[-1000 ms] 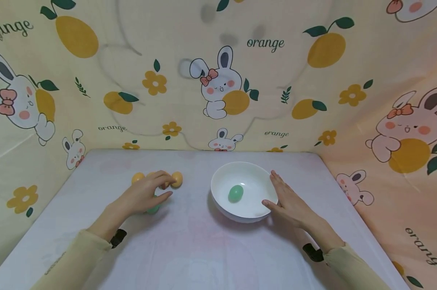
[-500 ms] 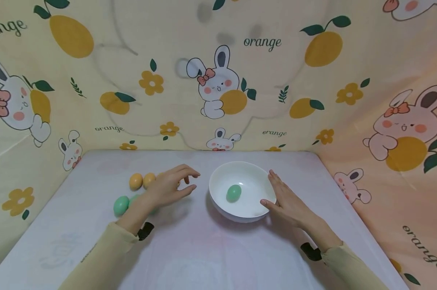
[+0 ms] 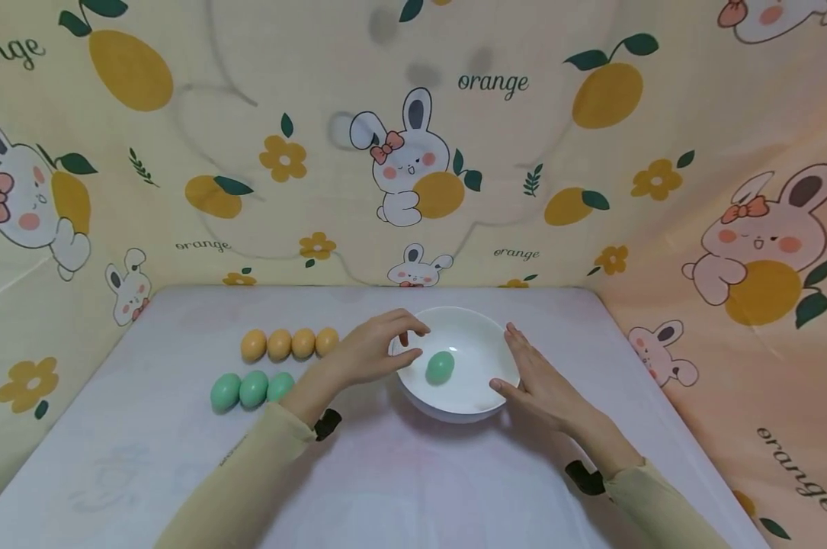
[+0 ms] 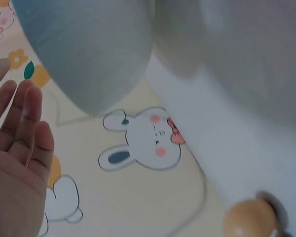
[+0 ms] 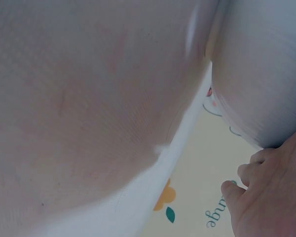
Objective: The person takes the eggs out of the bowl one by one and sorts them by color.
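A white bowl (image 3: 471,389) stands on the table with one green egg (image 3: 440,367) inside. My left hand (image 3: 368,351) is at the bowl's left rim, thumb and fingertips apart over its edge; no object shows between them. In the left wrist view, the fingers (image 4: 22,116) of this hand are loosely extended near the bowl's side (image 4: 93,54). My right hand (image 3: 546,385) rests along the bowl's right side with straight fingers, thumb at the rim. In the right wrist view, that hand (image 5: 271,192) lies against the bowl wall (image 5: 261,74).
Left of the bowl, several orange eggs (image 3: 279,345) lie in a row. Nearer to me is a row of green eggs (image 3: 253,390), the rightmost partly behind my left forearm. A printed cloth backdrop (image 3: 317,198) rises behind the white table (image 3: 413,488).
My left hand has moved right, from over the eggs to the bowl's left rim, uncovering the orange and green rows. My right hand has stayed at the bowl.
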The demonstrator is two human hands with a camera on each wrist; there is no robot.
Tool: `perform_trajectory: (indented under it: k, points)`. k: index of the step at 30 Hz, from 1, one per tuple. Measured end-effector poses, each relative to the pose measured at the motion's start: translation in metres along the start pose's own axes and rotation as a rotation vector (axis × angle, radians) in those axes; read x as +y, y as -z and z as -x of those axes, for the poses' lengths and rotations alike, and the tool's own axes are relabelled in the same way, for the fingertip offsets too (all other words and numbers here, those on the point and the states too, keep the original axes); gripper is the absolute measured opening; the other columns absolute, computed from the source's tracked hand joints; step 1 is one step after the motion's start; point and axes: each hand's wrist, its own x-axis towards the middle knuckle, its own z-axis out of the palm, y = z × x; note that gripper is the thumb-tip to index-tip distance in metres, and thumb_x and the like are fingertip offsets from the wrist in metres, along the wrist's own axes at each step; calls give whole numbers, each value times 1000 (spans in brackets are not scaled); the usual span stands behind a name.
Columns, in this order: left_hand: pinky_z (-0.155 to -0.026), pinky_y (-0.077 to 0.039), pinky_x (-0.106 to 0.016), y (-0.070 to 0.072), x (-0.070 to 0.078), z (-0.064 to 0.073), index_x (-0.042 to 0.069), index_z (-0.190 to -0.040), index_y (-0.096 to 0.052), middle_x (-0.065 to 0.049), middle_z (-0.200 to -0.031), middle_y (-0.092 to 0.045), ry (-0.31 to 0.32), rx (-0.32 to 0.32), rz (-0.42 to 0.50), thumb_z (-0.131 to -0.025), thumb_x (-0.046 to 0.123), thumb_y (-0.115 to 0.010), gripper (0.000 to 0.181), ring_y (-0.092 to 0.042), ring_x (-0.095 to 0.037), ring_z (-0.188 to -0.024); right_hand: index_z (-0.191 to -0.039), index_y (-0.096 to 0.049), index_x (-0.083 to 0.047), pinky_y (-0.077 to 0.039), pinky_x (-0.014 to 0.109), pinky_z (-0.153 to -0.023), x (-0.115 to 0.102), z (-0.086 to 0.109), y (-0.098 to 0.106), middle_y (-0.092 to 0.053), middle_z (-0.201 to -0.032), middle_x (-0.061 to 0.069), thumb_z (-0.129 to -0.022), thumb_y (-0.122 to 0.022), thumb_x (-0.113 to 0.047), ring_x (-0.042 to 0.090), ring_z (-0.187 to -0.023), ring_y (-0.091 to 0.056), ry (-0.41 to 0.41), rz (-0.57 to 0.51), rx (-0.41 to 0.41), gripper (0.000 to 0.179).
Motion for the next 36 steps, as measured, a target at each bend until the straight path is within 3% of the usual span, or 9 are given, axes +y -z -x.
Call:
perform_trajectory:
  k: [11, 22, 28, 36]
  points:
    - [-77, -51, -25, -20, 2, -36, 12, -129, -69, 3, -124, -66, 25, -158, -59, -98, 21, -74, 33, -62, -12, -98, -165, -14, 1, -19, 62, -123, -1, -1, 1, -8, -174, 16, -102, -59, -55, 41, -158, -11, -7, 0, -3, 95]
    - [-83, -52, -25, -37, -4, -53, 15, -132, -70, 2, -127, -64, 50, -392, -178, -99, 24, -72, 34, -63, -11, -98, -166, -11, -1, -20, 62, -123, 0, 0, 0, -6, -174, 14, -102, -57, -56, 39, -159, -11, -14, -1, -14, 96]
    - [-96, -52, -29, -44, -6, -57, 15, -133, -70, 1, -130, -65, 27, -435, -270, -97, 29, -75, 39, -62, -12, -108, -166, -10, -3, -20, 62, -123, 0, 1, 0, -6, -174, 13, -102, -57, -57, 38, -159, -10, -15, -7, -17, 96]
    - [-105, -48, -29, -48, -4, -61, 17, -132, -71, 1, -131, -65, 41, -482, -288, -96, 30, -76, 38, -62, -13, -118, -166, -10, -3, -20, 62, -123, 0, 1, 0, -6, -174, 13, -102, -57, -56, 39, -159, -11, -12, -6, -13, 95]
